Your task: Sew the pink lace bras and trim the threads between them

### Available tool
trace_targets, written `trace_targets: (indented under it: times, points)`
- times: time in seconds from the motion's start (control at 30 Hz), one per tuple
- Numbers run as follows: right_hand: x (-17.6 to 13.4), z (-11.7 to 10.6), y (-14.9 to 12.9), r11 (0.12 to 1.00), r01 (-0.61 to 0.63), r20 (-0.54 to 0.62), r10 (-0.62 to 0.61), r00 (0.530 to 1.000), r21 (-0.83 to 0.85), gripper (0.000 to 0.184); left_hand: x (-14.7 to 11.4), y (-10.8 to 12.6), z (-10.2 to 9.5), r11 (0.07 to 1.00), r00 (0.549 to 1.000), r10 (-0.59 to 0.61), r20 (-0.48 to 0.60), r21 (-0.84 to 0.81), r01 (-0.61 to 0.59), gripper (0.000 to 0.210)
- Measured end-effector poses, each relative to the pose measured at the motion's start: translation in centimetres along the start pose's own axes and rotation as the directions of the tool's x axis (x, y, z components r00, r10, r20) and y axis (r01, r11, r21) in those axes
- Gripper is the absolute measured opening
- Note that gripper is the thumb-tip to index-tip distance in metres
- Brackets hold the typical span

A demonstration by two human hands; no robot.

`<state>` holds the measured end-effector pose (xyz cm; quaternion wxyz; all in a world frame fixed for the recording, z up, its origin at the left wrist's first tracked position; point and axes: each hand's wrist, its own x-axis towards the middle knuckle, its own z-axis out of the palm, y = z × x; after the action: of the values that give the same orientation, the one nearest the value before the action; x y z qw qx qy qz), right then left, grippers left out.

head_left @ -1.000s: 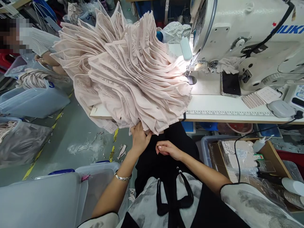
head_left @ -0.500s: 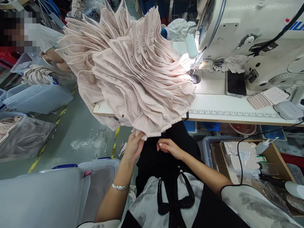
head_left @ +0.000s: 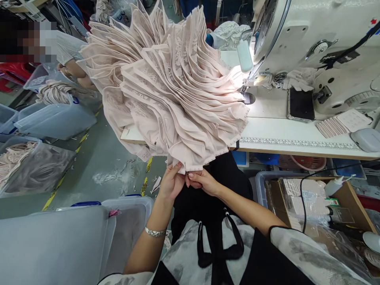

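A large fanned stack of pale pink lace garments (head_left: 166, 91) covers the left part of the sewing table and hangs over its front edge. My left hand (head_left: 172, 180) pinches the lowest garment's edge between thumb and fingers. Close against it, my right hand (head_left: 204, 181) has its thumb and fingers closed on the same hanging edge. The curled fingers partly hide what lies between the two hands. At the right end of the stack, the lit needle area of a white sewing machine (head_left: 297, 35) stands beside the cloth.
On the table (head_left: 267, 128) lie a phone (head_left: 301, 103), a stack of beige strips (head_left: 332, 126) and a white case (head_left: 365, 139). A plastic bin (head_left: 53, 245) stands lower left, an open carton (head_left: 353, 202) lower right. Another person's arm (head_left: 74, 67) shows at upper left.
My right hand has moved left and up from above my lap to the garment edge and closed on it beside my left hand. The whole view has shifted slightly.
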<state>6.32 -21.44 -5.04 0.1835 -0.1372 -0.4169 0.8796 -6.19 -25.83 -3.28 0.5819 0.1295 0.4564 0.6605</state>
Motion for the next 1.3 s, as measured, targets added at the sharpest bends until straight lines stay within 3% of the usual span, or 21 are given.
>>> trace_targets:
  times: [0.17, 0.27, 0.33, 0.47, 0.63, 0.73, 0.9, 0.97, 1.1, 1.2, 1.3]
  points:
    - [-1.1, -0.2, 0.1, 0.999, 0.044, -0.026, -0.044, 0.999, -0.007, 0.047, 0.2, 0.0, 0.3, 0.998, 1.000, -0.014, -0.013, -0.065, 0.013, 0.026]
    - [-2.5, -1.5, 0.4, 0.998, 0.050, -0.149, -0.053, 0.987, -0.023, 0.046, 0.2, 0.3, 0.3, 0.999, 0.997, 0.004, 0.078, -0.047, 0.000, 0.044]
    - [-3.2, -2.5, 0.5, 0.999, 0.048, -0.223, -0.051, 0.973, -0.021, 0.042, 0.3, 0.4, 0.2, 0.998, 0.997, 0.025, 0.077, -0.057, -0.021, 0.046]
    - [-2.7, -3.1, 0.3, 0.998, -0.013, -0.177, 0.003, 0.984, -0.057, 0.039, 0.2, 0.6, -0.1, 0.996, 0.999, 0.049, 0.007, -0.074, -0.048, 0.037]
    - [-0.6, -1.7, -0.4, 0.999, -0.018, -0.112, 0.014, 0.994, -0.032, 0.042, 0.2, 0.9, -0.1, 0.996, 0.996, 0.086, 0.017, 0.020, -0.086, 0.050]
    - [-0.5, -1.5, -0.4, 0.998, 0.018, -0.109, -0.025, 0.994, -0.062, 0.045, 0.4, 0.9, -0.1, 0.997, 0.997, 0.077, 0.005, -0.024, -0.077, 0.036]
    - [-2.6, -2.9, 0.3, 0.993, -0.013, -0.049, 0.007, 0.999, -0.118, 0.045, 1.5, -0.6, 0.8, 0.996, 0.988, -0.040, 0.150, -0.070, 0.051, 0.035]
    - [-3.6, -3.5, 0.5, 0.993, -0.025, -0.073, 0.017, 0.997, -0.112, 0.044, 2.0, -1.3, 1.4, 0.997, 0.986, -0.065, 0.152, -0.018, 0.069, 0.037]
    - [-4.7, -4.4, 0.3, 0.995, 0.015, -0.188, -0.032, 0.982, -0.094, 0.041, 2.6, -1.9, 2.1, 0.995, 0.998, -0.039, 0.040, 0.090, 0.035, 0.036]
    - [-4.6, -4.8, -0.2, 0.996, 0.028, -0.291, -0.052, 0.955, -0.088, 0.038, 2.4, -1.5, 1.9, 0.998, 0.998, -0.037, 0.043, 0.048, 0.035, 0.034]
    - [-3.8, -4.7, -0.8, 0.996, 0.002, -0.266, -0.027, 0.964, -0.095, 0.038, 1.9, -1.0, 1.3, 1.000, 0.997, -0.016, 0.070, -0.007, 0.017, 0.037]
